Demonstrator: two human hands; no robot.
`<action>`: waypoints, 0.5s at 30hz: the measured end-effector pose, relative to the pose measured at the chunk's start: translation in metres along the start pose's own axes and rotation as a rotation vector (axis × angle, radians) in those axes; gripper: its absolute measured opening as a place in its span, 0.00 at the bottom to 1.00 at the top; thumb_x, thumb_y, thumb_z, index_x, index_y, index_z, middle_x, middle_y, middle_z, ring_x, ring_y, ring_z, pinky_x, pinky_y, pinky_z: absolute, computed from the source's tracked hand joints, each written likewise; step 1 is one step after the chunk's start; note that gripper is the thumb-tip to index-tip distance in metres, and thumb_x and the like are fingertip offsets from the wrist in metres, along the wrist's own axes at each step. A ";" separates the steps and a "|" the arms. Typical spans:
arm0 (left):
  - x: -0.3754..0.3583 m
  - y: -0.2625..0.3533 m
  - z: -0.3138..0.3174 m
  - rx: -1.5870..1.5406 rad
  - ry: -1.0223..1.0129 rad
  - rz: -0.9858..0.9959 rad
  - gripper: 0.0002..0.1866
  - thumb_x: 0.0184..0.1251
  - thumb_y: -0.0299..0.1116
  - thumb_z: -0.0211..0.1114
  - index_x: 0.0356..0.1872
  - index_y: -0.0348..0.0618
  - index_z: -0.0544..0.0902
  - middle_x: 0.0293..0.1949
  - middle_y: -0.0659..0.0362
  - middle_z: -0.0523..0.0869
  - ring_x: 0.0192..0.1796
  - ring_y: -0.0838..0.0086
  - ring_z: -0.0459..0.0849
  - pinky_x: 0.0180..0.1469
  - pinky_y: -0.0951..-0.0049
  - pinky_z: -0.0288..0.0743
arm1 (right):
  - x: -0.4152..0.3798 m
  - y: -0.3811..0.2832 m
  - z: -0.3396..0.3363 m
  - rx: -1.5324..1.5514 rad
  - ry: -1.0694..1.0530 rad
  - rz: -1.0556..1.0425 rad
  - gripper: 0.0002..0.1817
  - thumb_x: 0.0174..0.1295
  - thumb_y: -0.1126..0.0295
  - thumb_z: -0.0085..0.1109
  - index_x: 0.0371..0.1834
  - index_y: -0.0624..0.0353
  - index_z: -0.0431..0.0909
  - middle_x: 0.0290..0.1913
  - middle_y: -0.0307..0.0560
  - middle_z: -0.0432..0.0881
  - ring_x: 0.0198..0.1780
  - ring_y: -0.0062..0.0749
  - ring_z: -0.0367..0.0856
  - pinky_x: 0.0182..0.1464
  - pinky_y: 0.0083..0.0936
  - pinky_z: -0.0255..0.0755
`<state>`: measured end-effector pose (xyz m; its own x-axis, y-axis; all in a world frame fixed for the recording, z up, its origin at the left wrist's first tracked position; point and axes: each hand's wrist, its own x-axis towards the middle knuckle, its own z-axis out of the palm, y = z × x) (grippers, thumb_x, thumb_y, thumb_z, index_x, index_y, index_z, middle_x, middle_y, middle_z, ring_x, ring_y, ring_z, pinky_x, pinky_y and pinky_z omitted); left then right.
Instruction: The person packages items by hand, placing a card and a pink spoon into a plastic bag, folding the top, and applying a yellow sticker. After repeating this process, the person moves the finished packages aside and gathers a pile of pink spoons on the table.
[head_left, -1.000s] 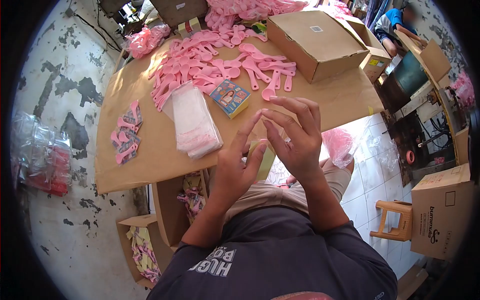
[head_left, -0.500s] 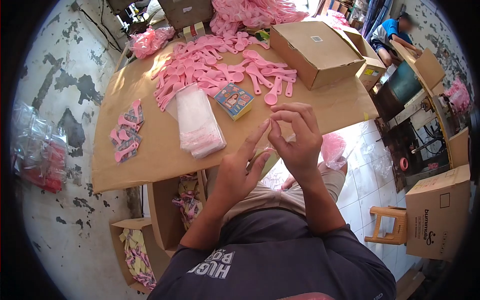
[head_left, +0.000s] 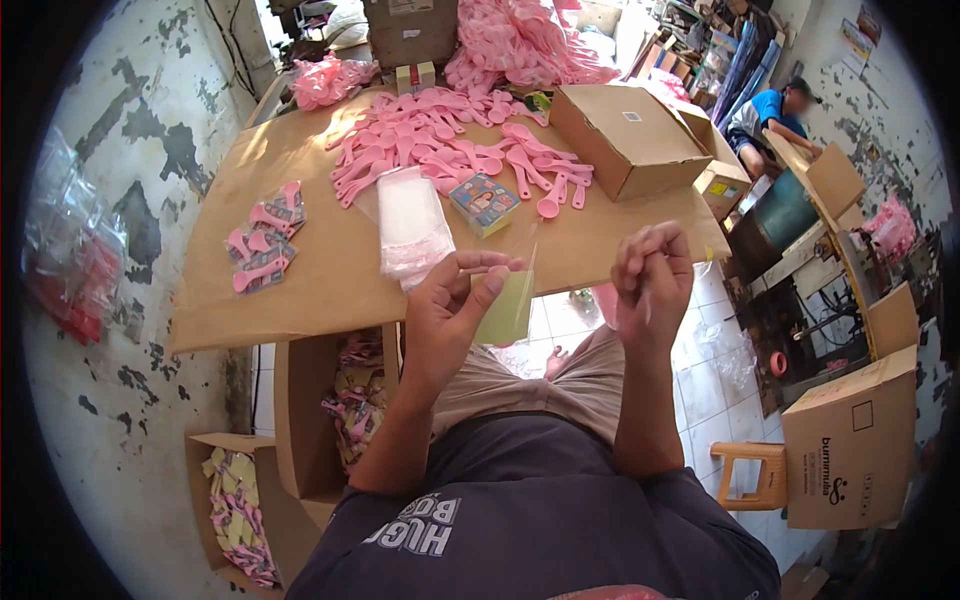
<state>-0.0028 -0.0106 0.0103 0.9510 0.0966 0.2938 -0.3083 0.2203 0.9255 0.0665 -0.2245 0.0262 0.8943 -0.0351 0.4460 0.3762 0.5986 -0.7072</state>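
Observation:
My left hand pinches a clear plastic bag with a pale yellow-green card in it, held in front of the table's near edge. To its right my right hand is raised with its fingers curled together; whether anything is between them is too small to tell. Beyond my left hand lie a stack of clear plastic bags and a stack of blue printed cards. A big pile of pink spoons spreads over the back of the brown table.
Pink spoons on cards lie at the table's left. A closed carton stands at its back right. Below the left edge are open boxes of packed pieces. An orange stool and a carton stand right. Another person sits far right.
My hands have moved apart, the right one going right and its fingers curling. The bag with the yellow-green card now shows more fully at my left hand. The view has shifted slightly.

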 end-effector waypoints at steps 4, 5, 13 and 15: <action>-0.008 0.005 -0.003 0.021 0.080 0.161 0.10 0.79 0.28 0.64 0.54 0.32 0.84 0.48 0.50 0.92 0.41 0.78 0.90 0.40 0.76 0.86 | -0.031 0.003 0.007 -0.167 -0.120 0.139 0.09 0.69 0.81 0.44 0.43 0.60 0.75 0.29 0.39 0.75 0.24 0.14 0.65 0.24 0.12 0.54; -0.010 0.007 -0.003 0.022 0.080 0.162 0.10 0.79 0.28 0.64 0.54 0.32 0.84 0.48 0.50 0.92 0.41 0.78 0.90 0.40 0.76 0.86 | -0.034 0.003 0.010 -0.165 -0.120 0.138 0.09 0.69 0.81 0.44 0.43 0.60 0.75 0.29 0.39 0.75 0.24 0.14 0.65 0.24 0.12 0.54; -0.014 0.009 0.002 0.051 0.104 0.127 0.11 0.77 0.26 0.67 0.55 0.32 0.85 0.45 0.58 0.90 0.46 0.82 0.86 0.50 0.81 0.79 | -0.037 -0.001 0.028 -0.559 -0.400 0.131 0.13 0.75 0.72 0.58 0.58 0.62 0.81 0.43 0.33 0.78 0.33 0.08 0.68 0.32 0.12 0.62; -0.011 0.012 0.003 0.025 0.100 0.075 0.11 0.77 0.25 0.67 0.55 0.32 0.85 0.44 0.58 0.90 0.46 0.81 0.86 0.51 0.80 0.79 | -0.036 0.002 0.031 -0.552 -0.411 0.246 0.12 0.74 0.69 0.65 0.56 0.62 0.83 0.40 0.31 0.78 0.33 0.08 0.68 0.33 0.11 0.63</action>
<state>-0.0171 -0.0123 0.0193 0.9176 0.2082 0.3386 -0.3769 0.1847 0.9077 0.0279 -0.1968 0.0260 0.8465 0.4162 0.3321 0.3407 0.0559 -0.9385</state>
